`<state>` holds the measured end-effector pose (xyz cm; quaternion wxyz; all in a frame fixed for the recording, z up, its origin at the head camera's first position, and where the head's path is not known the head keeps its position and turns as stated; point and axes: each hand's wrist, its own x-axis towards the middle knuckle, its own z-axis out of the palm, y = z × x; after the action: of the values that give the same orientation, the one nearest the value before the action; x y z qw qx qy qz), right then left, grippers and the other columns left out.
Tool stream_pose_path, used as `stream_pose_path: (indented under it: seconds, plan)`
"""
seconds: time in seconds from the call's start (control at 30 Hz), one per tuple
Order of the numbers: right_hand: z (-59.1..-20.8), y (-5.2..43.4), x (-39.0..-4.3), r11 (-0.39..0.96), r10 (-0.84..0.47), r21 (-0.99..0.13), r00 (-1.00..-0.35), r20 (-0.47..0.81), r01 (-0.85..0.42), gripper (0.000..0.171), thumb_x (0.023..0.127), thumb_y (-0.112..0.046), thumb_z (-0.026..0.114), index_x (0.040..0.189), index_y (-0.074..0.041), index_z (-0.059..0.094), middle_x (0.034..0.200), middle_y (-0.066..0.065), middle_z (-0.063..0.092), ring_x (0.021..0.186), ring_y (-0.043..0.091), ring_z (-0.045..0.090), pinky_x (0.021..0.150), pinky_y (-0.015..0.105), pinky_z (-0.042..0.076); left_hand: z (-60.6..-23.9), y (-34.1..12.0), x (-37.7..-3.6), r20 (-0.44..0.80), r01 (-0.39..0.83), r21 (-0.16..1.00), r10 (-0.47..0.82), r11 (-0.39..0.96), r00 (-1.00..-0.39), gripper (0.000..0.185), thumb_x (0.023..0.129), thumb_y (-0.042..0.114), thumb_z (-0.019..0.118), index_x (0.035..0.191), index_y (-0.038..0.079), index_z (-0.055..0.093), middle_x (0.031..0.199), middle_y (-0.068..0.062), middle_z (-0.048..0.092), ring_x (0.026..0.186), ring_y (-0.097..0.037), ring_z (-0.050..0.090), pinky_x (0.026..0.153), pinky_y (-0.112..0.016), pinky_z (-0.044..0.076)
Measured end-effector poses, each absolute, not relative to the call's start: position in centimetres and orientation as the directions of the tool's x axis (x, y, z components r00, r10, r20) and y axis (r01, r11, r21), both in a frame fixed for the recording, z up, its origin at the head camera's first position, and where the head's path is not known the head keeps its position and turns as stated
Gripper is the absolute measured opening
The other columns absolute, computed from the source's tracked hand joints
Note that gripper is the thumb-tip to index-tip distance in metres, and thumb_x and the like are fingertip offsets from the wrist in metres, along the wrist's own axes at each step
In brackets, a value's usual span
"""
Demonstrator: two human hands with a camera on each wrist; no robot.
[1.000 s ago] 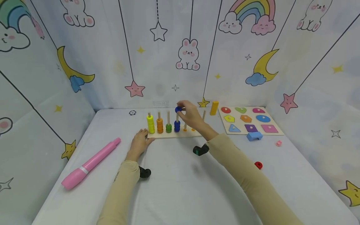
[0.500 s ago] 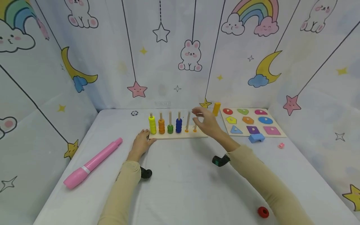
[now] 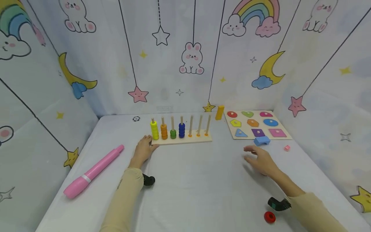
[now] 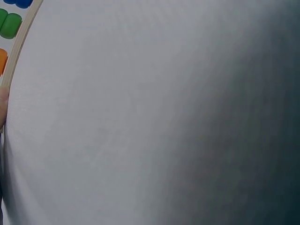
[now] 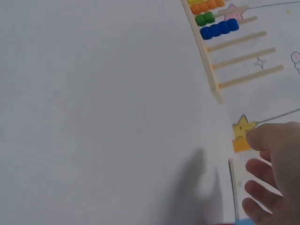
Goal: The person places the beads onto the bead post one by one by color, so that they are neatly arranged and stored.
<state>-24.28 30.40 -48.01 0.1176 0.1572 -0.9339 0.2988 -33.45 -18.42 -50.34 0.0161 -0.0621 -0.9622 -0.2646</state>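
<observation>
A wooden peg board [image 3: 185, 140] stands at the back of the table, carrying yellow rings [image 3: 155, 130], orange rings [image 3: 164, 131], green rings [image 3: 173, 134] and blue rings [image 3: 181, 130]. Its three right pegs are bare. My left hand [image 3: 143, 149] grips the board's left end, thumb along the front edge; the other fingers are partly hidden. Over the right side of the table, my right hand [image 3: 262, 161] is apart from the board, fingers loosely bent and holding nothing. A red ring [image 3: 270, 217] lies nearer me, beside the right wrist camera. A red edge shows at the bottom of the right wrist view.
A shape puzzle board [image 3: 232, 132] lies at the back right, with a blue arch block [image 3: 262, 140] at its front edge. An orange block [image 3: 219, 112] stands beside it. A small pink piece [image 3: 287, 148] is farther right; a pink tube-shaped toy [image 3: 94, 171] lies left.
My right hand has let go of a blue ring, now on the blue peg, and moved away right and toward me. The left hand has stayed at the board's left end.
</observation>
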Motion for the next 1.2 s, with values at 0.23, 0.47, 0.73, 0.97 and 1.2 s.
stream_pose_path:
  seconds: [0.23, 0.47, 0.73, 0.97, 1.2]
  plan:
    - [-49.1, 33.5, -20.2, 0.831, -0.216, -0.432, -0.919, 0.33, -0.35, 0.043, 0.08, -0.011, 0.076, 0.117, 0.001, 0.059, 0.111, 0.014, 0.064, 0.102, 0.03, 0.058, 0.087, 0.026, 0.052, -50.5, -18.4, -33.7, 0.082, 0.138, 0.497, 0.112, 0.856, -0.99, 0.067, 0.093, 0.038, 0.059, 0.139, -0.007, 0.039, 0.145, -0.024, 0.034, 0.137, -0.041, 0.024, 0.111, -0.054, 0.02]
    - [-49.6, 34.2, -18.4, 0.837, -0.232, -0.391, -0.896, 0.379, -0.382, 0.048, 0.072, -0.002, 0.079, 0.115, 0.001, 0.059, 0.107, 0.013, 0.064, 0.094, 0.026, 0.057, 0.081, -0.003, 0.034, -50.3, -18.7, -33.6, 0.069, 0.125, 0.509, 0.105, 0.851, -0.992, 0.067, 0.093, 0.036, 0.059, 0.14, -0.007, 0.038, 0.146, -0.025, 0.033, 0.137, -0.042, 0.023, 0.111, -0.056, 0.02]
    - [-50.2, 35.1, -18.1, 0.836, -0.177, -0.425, -0.903, 0.392, -0.348, 0.048, 0.07, 0.007, 0.077, 0.115, 0.001, 0.06, 0.104, 0.011, 0.065, 0.091, 0.024, 0.059, 0.08, -0.004, 0.035, -50.5, -18.6, -33.4, 0.06, 0.118, 0.511, 0.102, 0.851, -0.993, 0.067, 0.093, 0.037, 0.059, 0.14, -0.006, 0.038, 0.146, -0.024, 0.033, 0.137, -0.04, 0.023, 0.111, -0.054, 0.02]
    - [-49.9, 34.2, -19.5, 0.82, -0.181, -0.442, -0.897, 0.403, -0.364, 0.047, 0.074, 0.005, 0.075, 0.117, 0.001, 0.059, 0.103, 0.011, 0.065, 0.092, 0.025, 0.061, 0.079, 0.005, 0.045, -50.4, -18.5, -33.5, 0.051, 0.11, 0.517, 0.098, 0.849, -0.994, 0.067, 0.093, 0.038, 0.058, 0.141, -0.005, 0.037, 0.147, -0.023, 0.032, 0.138, -0.04, 0.022, 0.112, -0.054, 0.019]
    - [-48.6, 28.7, -23.9, 0.714, -0.274, -0.512, -0.864, 0.423, -0.477, 0.044, 0.077, 0.004, 0.074, 0.118, 0.001, 0.058, 0.106, 0.009, 0.066, 0.096, 0.023, 0.062, 0.08, 0.036, 0.055, -50.5, -18.5, -33.5, 0.059, 0.121, 0.513, 0.106, 0.85, -0.993, 0.066, 0.093, 0.036, 0.059, 0.14, -0.006, 0.038, 0.146, -0.024, 0.033, 0.137, -0.041, 0.022, 0.112, -0.054, 0.019]
